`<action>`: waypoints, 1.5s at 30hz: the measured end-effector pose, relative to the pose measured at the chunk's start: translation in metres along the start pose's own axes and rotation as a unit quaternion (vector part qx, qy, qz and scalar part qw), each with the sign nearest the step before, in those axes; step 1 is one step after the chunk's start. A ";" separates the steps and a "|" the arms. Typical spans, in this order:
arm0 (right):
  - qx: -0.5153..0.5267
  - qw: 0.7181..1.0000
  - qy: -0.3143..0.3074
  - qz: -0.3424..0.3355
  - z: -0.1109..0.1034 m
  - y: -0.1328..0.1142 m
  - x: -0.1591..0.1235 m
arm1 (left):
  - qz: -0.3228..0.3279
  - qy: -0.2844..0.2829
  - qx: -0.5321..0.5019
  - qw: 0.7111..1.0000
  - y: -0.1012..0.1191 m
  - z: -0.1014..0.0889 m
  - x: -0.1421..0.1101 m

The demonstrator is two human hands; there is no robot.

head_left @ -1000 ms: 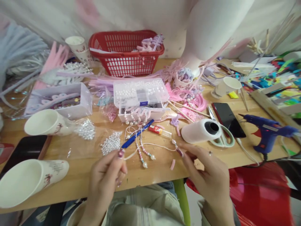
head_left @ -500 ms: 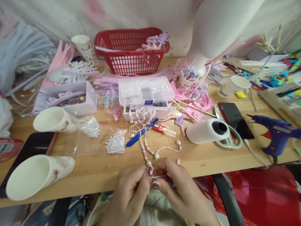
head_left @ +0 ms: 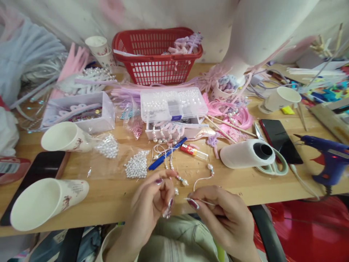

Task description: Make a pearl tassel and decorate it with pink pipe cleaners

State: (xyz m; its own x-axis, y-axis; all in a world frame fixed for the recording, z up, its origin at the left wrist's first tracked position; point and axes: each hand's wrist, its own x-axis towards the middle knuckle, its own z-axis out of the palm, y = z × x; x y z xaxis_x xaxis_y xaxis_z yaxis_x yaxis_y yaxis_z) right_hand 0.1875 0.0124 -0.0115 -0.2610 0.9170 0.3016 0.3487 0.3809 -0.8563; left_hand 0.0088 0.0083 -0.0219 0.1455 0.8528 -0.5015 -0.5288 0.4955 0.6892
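My right hand (head_left: 223, 214) pinches a thin white cord (head_left: 203, 178) between thumb and fingers just over the table's front edge. A short tip of the cord sticks out past the thumb. The cord's far part curves across the wood to a small cluster of beads (head_left: 210, 168). My left hand (head_left: 154, 198) is apart from the right, fingers loosely bent and spread, with no held thing visible. Its raised index finger partly covers a beaded strand with a pearl (head_left: 176, 191) at its end. Another pearl (head_left: 185, 182) lies close by.
Behind the hands lie a blue pen (head_left: 167, 154), a lighter (head_left: 194, 151) and loose pearls (head_left: 137, 164). A bead box (head_left: 174, 103) stands further back, before a red basket (head_left: 158, 69). On the right are a thread spool (head_left: 240, 154), scissors (head_left: 283, 163) and a glue gun (head_left: 324, 153); paper cups (head_left: 35, 203) lie left.
My hands were together at the cord and the pearl strand. They have separated, the left loosening and the right moving right with the cord. The view has shifted slightly.
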 end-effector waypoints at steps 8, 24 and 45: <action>-0.035 0.997 0.049 -0.054 -0.006 -0.004 -0.002 | 0.040 -0.048 -0.080 0.995 0.013 0.006 0.007; -0.073 0.991 0.071 -0.085 0.019 -0.005 0.010 | -0.082 -0.151 -0.302 0.938 0.000 0.029 0.005; -0.067 0.996 0.037 -0.047 0.019 -0.007 0.013 | -0.079 -0.163 -0.321 0.930 -0.004 0.026 0.007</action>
State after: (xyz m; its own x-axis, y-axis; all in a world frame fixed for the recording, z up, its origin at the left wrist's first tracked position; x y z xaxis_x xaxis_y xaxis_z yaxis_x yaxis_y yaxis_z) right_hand 0.1645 0.0193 -0.0101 -0.2322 0.8811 0.4121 0.4449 0.4729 -0.7605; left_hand 0.0336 0.0166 -0.0143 0.4530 0.8348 -0.3129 -0.8547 0.5065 0.1136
